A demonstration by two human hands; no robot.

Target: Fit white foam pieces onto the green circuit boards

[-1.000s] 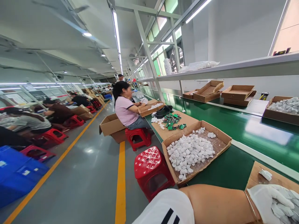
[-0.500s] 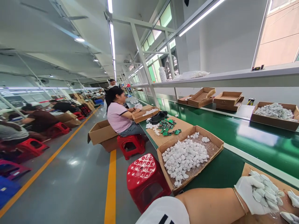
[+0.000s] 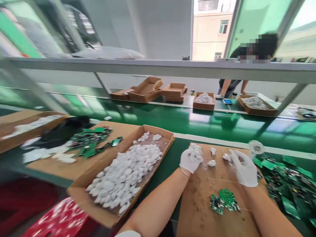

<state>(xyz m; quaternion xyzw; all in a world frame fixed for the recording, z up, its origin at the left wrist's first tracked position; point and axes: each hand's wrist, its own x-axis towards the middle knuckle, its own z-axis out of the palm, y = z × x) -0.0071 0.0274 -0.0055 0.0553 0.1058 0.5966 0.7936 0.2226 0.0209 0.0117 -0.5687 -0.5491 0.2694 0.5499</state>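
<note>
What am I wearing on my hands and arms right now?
The left hand and right hand each wear a white glove. Forearms are bare, a thin bracelet circles the left wrist, and a white sleeve edge shows lowest.

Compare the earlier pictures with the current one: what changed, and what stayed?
The view swung right, from the aisle to the bench. The left hand now sits mid-frame over the cardboard sheet; the right hand has come into view, touching a loose white piece. Unchanged: the left hand clutches its handful of white pieces; the box stays full.
</note>
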